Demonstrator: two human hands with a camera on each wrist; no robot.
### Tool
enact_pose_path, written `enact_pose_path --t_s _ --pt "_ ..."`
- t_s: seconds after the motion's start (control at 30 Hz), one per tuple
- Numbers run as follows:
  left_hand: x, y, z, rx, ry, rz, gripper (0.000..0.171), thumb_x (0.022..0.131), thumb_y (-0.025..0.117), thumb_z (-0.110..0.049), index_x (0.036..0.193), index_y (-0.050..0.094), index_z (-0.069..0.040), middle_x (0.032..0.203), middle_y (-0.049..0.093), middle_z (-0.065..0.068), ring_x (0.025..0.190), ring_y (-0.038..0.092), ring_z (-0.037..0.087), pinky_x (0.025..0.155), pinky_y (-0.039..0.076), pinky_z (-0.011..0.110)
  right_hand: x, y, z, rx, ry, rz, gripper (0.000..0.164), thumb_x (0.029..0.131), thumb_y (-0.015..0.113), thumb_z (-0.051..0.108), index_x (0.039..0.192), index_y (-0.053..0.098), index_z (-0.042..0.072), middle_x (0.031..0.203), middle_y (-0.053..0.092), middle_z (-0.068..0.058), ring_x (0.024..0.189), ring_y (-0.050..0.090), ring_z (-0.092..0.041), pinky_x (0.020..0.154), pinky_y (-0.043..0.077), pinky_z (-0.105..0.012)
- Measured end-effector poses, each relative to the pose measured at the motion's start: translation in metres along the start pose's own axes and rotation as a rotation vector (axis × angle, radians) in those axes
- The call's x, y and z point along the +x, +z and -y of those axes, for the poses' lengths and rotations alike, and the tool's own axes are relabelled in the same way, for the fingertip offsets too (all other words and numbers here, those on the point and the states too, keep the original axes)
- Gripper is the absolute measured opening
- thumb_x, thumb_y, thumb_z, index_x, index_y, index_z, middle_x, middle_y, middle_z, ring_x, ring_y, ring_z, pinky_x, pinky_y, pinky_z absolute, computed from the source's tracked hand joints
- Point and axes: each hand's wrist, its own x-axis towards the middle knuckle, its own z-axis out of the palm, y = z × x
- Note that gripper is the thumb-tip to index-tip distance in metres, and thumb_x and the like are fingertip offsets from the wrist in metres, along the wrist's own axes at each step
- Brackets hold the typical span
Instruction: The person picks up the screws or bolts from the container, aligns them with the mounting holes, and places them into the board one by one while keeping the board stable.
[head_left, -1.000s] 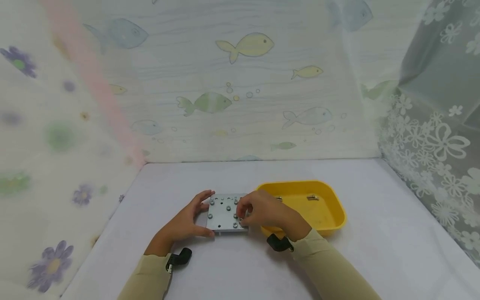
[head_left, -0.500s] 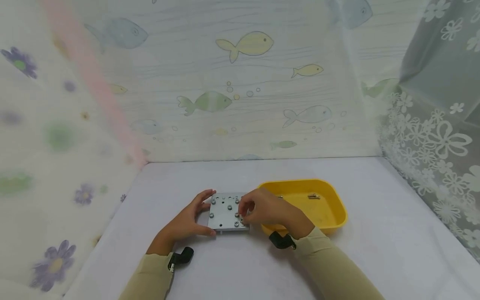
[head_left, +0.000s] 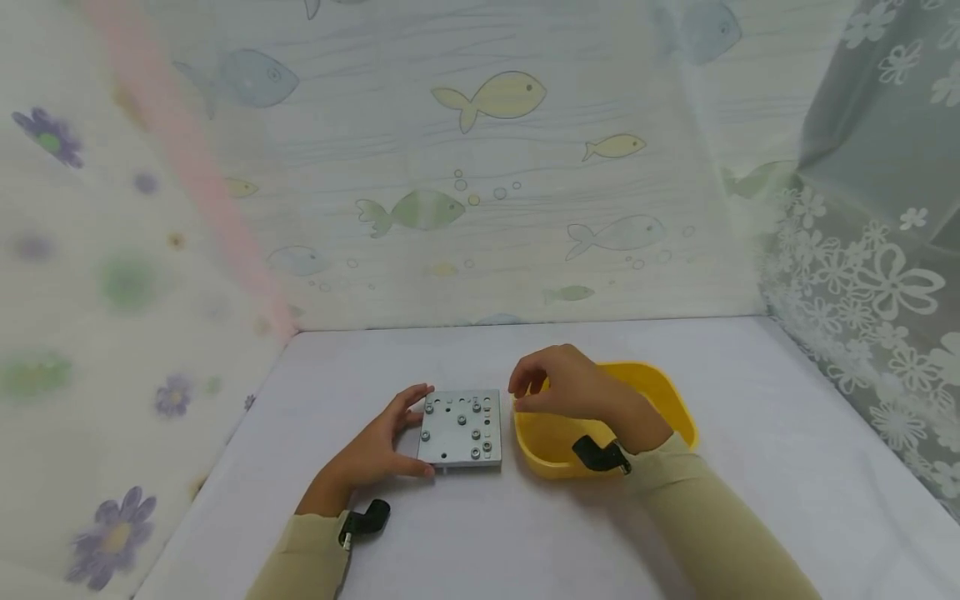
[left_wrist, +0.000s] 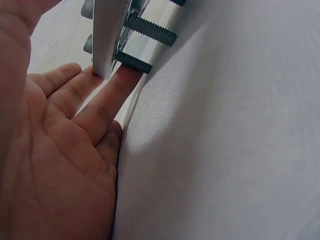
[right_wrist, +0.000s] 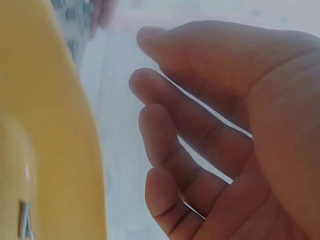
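A silver metal plate (head_left: 450, 433) with several socket-head bolts (head_left: 476, 434) in it stands slightly raised off the table. My left hand (head_left: 375, 450) holds its left side, thumb at the near corner and index finger at the far corner. In the left wrist view, dark threaded bolt shanks (left_wrist: 150, 29) stick out under the plate, and a fingertip lies right at one of them. Above the left rim of a yellow tray (head_left: 540, 454) hovers my right hand (head_left: 573, 387). Its fingers are loosely bent, with nothing between them in the right wrist view (right_wrist: 200, 130).
The tray stands just right of the plate on a white-covered table (head_left: 390, 358). A small metal piece (right_wrist: 25, 220) lies inside the tray, seen in the right wrist view. Patterned cloth curtains (head_left: 487, 208) close off the back and both sides.
My right hand has left the plate's right side and moved right and up, over the tray. A bolt it was covering now shows in the plate. The left hand keeps its hold.
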Motion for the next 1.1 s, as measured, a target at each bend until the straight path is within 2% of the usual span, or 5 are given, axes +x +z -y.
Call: enact_pose_path --t_s 0.17,0.3,0.53,0.87,1.1 --pt "-0.001 -0.001 -0.001 -0.001 0.012 -0.002 0.123 0.061 0.101 -0.033 0.158 0.026 -0.044 0.169 0.032 -0.007 0.147 0.047 0.019 0.124 0.010 0.066 -0.005 -0.015 -0.016 0.015 0.037 -0.006 0.014 0.089 0.082 0.026 0.101 0.078 0.020 0.090 0.072 0.013 0.085 0.067 -0.013 0.077 0.057 -0.033" --pt "-0.001 -0.001 -0.003 0.011 0.010 -0.001 0.122 0.062 0.101 -0.034 0.157 0.026 -0.045 0.169 0.031 -0.011 0.146 0.048 0.019 0.124 0.012 0.066 -0.010 -0.023 -0.031 0.011 0.096 -0.004 0.017 0.090 0.081 0.026 0.104 0.078 0.017 0.089 0.073 0.011 0.083 0.066 -0.016 0.074 0.056 -0.034" --pt "-0.001 0.000 -0.006 0.003 -0.005 0.000 0.121 0.062 0.101 -0.032 0.156 0.027 -0.047 0.168 0.032 -0.011 0.145 0.049 0.019 0.124 0.014 0.066 -0.018 -0.031 -0.055 0.028 0.174 0.001 0.021 0.090 0.081 0.030 0.106 0.078 0.016 0.091 0.071 0.006 0.086 0.062 -0.019 0.076 0.054 -0.035" --pt "-0.001 -0.001 -0.003 0.009 0.003 -0.011 0.122 0.061 0.101 -0.034 0.157 0.027 -0.047 0.167 0.031 -0.015 0.144 0.049 0.018 0.124 0.014 0.066 -0.016 -0.030 -0.075 0.082 0.282 0.051 0.025 0.091 0.079 0.029 0.111 0.078 0.013 0.099 0.073 0.000 0.089 0.061 -0.019 0.078 0.053 -0.033" --pt "-0.001 0.000 0.000 0.002 0.014 -0.009 0.123 0.061 0.101 -0.035 0.158 0.027 -0.045 0.168 0.032 -0.011 0.145 0.048 0.019 0.124 0.013 0.067 -0.013 -0.023 -0.077 0.132 0.360 0.095 0.025 0.093 0.077 0.022 0.115 0.078 0.009 0.091 0.078 -0.005 0.075 0.069 -0.021 0.072 0.059 -0.033"
